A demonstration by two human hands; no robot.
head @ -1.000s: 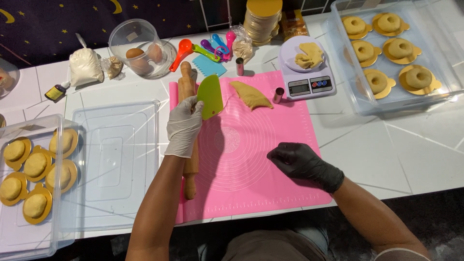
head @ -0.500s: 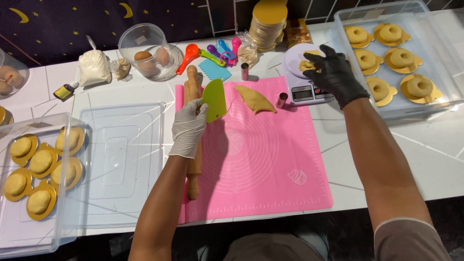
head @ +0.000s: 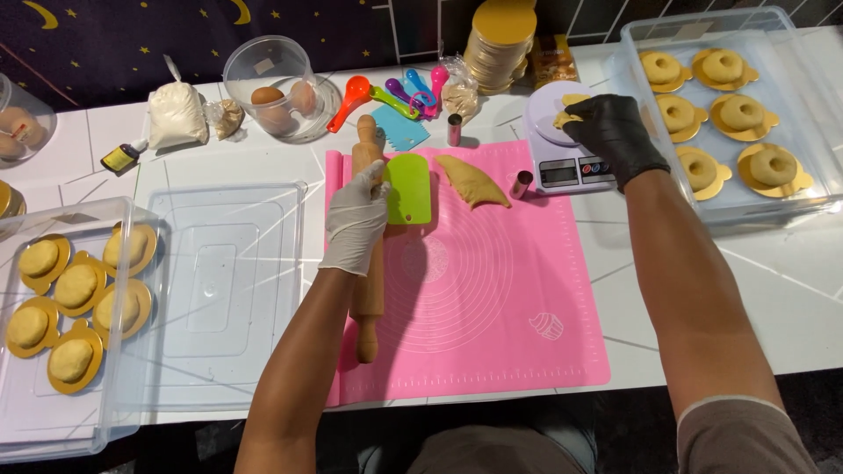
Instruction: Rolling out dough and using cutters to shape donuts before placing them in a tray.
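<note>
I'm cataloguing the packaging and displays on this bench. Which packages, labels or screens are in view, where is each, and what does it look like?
Kitchen scale: right of the pink mat, white, small grey screen, under the right hand.
White bag: back left, tied, soft, plump.
Small bottle: beside that bag, lying down, yellow label.
Printed packet: back, behind the scale, orange-brown.
Clear bag: back centre, crumpled.

Dough rounds (head: 77, 285) — six, left bin; ring doughs (head: 743, 111) — six, right bin; eggs (head: 267, 96) — two; pin (head: 369, 263) — one; mat (head: 492, 298) — one.
</note>
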